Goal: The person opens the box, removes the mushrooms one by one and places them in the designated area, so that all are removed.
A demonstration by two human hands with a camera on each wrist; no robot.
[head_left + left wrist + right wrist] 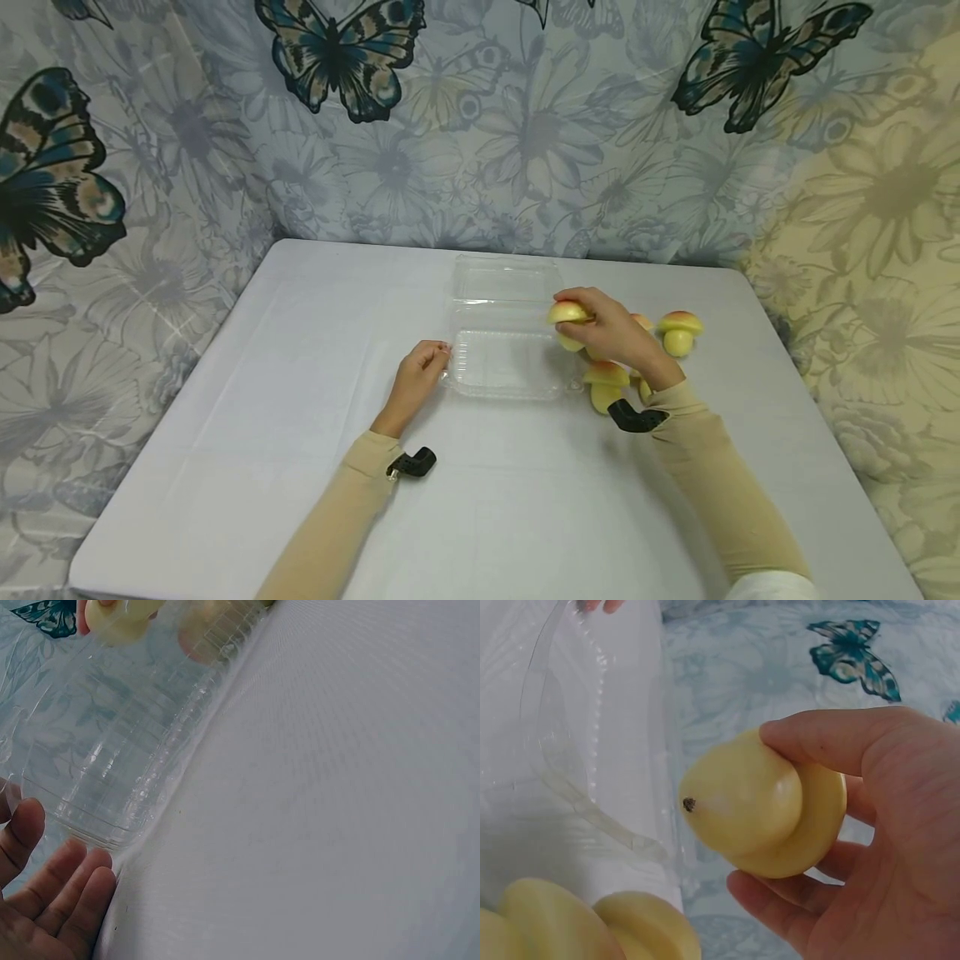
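A clear plastic clamshell container (510,362) lies with its lid folded back on the table. My left hand (418,375) pinches its left edge between thumb and forefinger; the other fingers (88,900) reach below the rim in the left wrist view. Above the container's right side, my right hand (618,333) grips a toy mushroom (742,799) with a yellow stem and a yellow-red cap. The stem's dark-tipped end shows in the right wrist view. Several similar mushrooms (606,385) stand right of the container, some partly hidden by my right hand.
A white cloth covers the table (225,500). One mushroom (679,333) stands a little apart to the right. Butterfly-patterned fabric (525,150) rises behind the table and along its sides. A black wrist camera (636,415) sits on each sleeve.
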